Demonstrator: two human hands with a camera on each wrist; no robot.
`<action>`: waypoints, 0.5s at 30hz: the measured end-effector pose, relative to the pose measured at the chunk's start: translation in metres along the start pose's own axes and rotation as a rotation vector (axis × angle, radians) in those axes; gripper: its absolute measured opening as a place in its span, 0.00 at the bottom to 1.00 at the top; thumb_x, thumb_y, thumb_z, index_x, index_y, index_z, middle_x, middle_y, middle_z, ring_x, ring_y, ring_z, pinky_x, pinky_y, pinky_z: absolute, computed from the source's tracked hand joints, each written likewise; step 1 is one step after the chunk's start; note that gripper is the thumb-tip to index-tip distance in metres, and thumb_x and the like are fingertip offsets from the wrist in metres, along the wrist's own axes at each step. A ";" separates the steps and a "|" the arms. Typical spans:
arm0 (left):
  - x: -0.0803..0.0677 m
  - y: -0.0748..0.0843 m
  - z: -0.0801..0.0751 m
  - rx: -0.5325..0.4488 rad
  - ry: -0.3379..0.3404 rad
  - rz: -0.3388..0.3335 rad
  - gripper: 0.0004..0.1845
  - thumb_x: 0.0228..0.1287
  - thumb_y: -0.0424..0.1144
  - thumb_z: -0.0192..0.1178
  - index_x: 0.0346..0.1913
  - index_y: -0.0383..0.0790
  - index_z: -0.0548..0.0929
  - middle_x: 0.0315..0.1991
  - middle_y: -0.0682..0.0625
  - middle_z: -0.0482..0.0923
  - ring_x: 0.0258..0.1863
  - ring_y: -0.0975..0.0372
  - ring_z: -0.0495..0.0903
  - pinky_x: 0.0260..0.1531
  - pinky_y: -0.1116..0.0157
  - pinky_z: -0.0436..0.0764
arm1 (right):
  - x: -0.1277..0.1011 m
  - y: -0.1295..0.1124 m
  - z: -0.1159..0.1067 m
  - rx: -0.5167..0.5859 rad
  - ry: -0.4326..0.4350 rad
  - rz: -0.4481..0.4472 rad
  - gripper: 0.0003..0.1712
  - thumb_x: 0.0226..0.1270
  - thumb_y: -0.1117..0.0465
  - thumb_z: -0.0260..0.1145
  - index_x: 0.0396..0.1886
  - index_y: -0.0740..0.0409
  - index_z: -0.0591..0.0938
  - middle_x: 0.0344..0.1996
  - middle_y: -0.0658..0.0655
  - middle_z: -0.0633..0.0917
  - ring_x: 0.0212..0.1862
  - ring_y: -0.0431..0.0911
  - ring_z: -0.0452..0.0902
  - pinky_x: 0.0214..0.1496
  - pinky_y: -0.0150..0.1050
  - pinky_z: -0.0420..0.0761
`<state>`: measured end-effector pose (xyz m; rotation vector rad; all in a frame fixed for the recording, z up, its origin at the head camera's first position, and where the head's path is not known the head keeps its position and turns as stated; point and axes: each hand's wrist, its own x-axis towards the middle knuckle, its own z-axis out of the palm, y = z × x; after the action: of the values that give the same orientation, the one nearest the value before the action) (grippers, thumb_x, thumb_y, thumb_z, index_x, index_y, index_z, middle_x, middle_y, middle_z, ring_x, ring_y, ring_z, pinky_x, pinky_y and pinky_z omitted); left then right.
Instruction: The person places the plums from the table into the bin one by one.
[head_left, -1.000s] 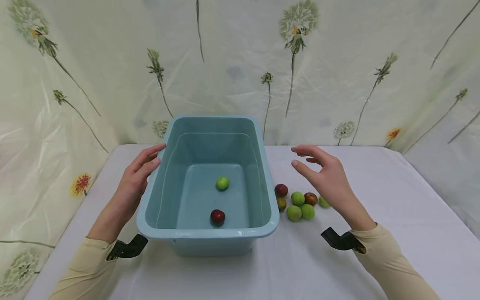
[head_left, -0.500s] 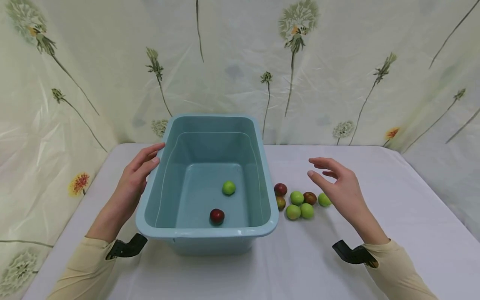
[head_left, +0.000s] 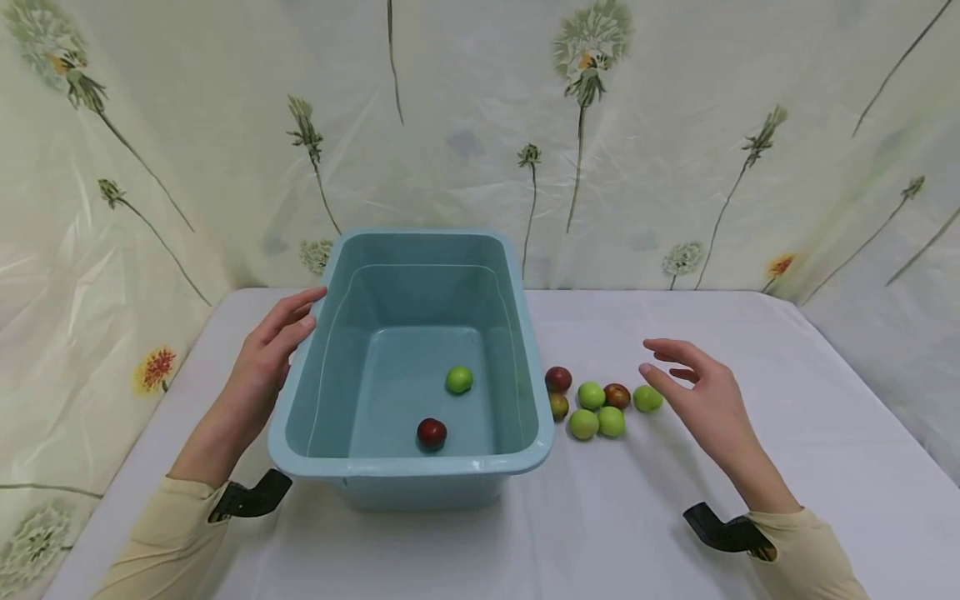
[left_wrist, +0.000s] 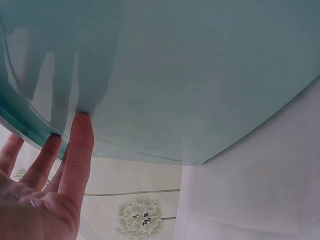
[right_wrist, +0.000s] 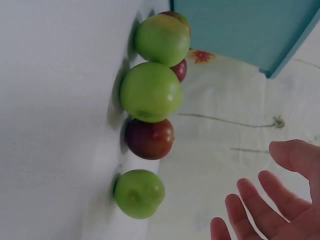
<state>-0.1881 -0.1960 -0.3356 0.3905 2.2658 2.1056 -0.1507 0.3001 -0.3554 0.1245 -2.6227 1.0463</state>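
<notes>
Your left hand (head_left: 266,367) lies flat against the blue tub (head_left: 411,468), mid-table | right hand (head_left: 705,400) open, empty, beside the green fruit (head_left: 647,398) right of the tub | risk: a nudged fruit may roll toward the table's right edge

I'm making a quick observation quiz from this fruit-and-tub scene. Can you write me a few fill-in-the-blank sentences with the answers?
1. The blue tub holds ____ fruits: one green and one dark red.
2. The left hand touches the tub's outer ____ with straight fingers.
3. The fruits on the table lie in a cluster between the tub and the ____ hand.
4. The right hand holds ____; its fingers are spread.

Missing words: two; wall; right; nothing
</notes>
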 end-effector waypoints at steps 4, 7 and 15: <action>0.000 0.000 0.001 0.007 0.002 -0.005 0.25 0.77 0.52 0.47 0.73 0.55 0.66 0.69 0.49 0.63 0.62 0.55 0.68 0.51 0.61 0.73 | -0.004 0.008 -0.002 -0.011 -0.003 0.016 0.23 0.72 0.49 0.63 0.62 0.52 0.79 0.57 0.55 0.80 0.56 0.43 0.73 0.52 0.29 0.70; 0.000 0.000 0.001 0.014 0.003 -0.007 0.25 0.77 0.53 0.47 0.73 0.55 0.66 0.69 0.49 0.63 0.62 0.56 0.67 0.52 0.59 0.72 | -0.008 0.014 -0.003 -0.011 -0.005 0.030 0.24 0.72 0.49 0.63 0.62 0.53 0.78 0.57 0.56 0.80 0.55 0.38 0.72 0.51 0.27 0.70; 0.001 -0.002 0.000 0.006 -0.003 0.002 0.25 0.77 0.53 0.47 0.73 0.55 0.66 0.69 0.48 0.63 0.62 0.55 0.68 0.51 0.61 0.74 | -0.015 0.025 -0.002 0.013 -0.035 0.073 0.25 0.71 0.48 0.63 0.62 0.55 0.78 0.57 0.59 0.80 0.58 0.53 0.73 0.49 0.22 0.69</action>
<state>-0.1889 -0.1961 -0.3371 0.3951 2.2715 2.0983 -0.1412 0.3191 -0.3754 0.0505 -2.6707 1.0948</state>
